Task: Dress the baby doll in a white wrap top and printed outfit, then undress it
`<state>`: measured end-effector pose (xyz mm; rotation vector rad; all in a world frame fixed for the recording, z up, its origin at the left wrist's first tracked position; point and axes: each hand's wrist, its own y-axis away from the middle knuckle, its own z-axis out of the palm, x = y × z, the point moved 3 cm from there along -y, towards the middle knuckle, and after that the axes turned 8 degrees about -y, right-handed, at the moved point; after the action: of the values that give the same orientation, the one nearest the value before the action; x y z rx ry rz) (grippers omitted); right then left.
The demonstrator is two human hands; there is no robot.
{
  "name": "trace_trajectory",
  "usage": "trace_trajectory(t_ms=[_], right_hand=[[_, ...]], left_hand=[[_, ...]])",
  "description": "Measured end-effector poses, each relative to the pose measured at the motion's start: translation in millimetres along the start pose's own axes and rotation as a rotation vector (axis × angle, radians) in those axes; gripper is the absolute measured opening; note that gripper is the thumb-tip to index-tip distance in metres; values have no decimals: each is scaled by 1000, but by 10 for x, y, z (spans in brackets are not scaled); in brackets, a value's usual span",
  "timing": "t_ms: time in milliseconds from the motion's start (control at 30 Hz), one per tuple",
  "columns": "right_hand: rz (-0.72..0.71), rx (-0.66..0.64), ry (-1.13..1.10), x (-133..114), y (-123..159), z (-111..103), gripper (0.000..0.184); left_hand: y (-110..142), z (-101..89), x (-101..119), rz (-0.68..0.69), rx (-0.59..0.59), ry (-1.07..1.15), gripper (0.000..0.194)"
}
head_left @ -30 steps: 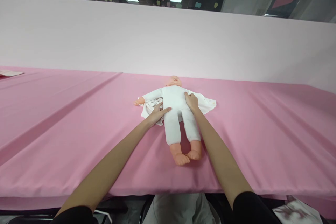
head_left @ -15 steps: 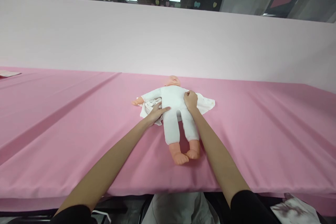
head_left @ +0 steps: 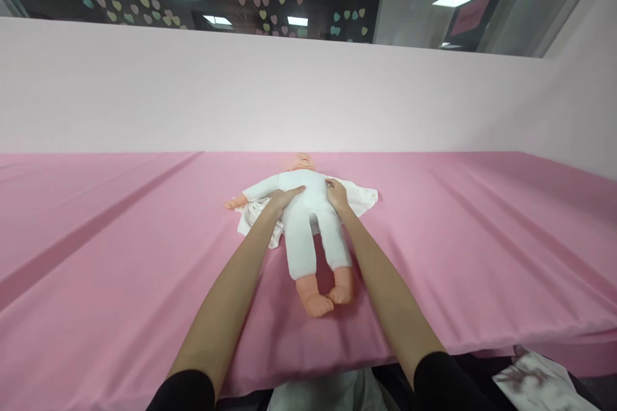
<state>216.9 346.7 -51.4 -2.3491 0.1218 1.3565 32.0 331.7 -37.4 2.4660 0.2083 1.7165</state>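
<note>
A baby doll [head_left: 303, 250] with a white cloth body lies on its back, feet toward me. Beneath its upper body a white baby garment [head_left: 361, 196] is spread, one part stretched flat to the right and another bunched at the left. My left hand [head_left: 284, 199] grips the doll's left-hand side in the picture, thumb on the chest and fingers partly hidden. On the opposite side of the chest, my right hand [head_left: 336, 194] is closed beside the garment; what its fingers hold is hidden. The doll's arm on that side does not show.
A pink cloth [head_left: 144, 257] covers the table, with a white wall [head_left: 193, 90] behind it. Dark glass with heart-shaped stickers is above the wall. At the lower right, below the table edge, lies a white item with dark marks [head_left: 537, 379].
My left hand has slid up the doll's side from near the hip to the chest. My right hand remains closed by the chest. The camera view has tilted up and turned slightly right.
</note>
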Motion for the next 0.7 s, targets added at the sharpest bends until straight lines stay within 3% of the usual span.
trace_trajectory(t_ms=[67, 300, 500, 700], right_hand=[[10, -14, 54, 34, -7, -1, 41], [65, -42, 218, 187, -26, -55, 42], [23, 4, 240, 218, -51, -64, 40], [19, 19, 239, 197, -45, -68, 36]], left_hand=[[0, -3, 6, 14, 68, -74, 79], [23, 26, 134, 166, 222, -243, 58], [3, 7, 174, 196, 236, -294, 64], [127, -7, 288, 244, 262, -485, 64]])
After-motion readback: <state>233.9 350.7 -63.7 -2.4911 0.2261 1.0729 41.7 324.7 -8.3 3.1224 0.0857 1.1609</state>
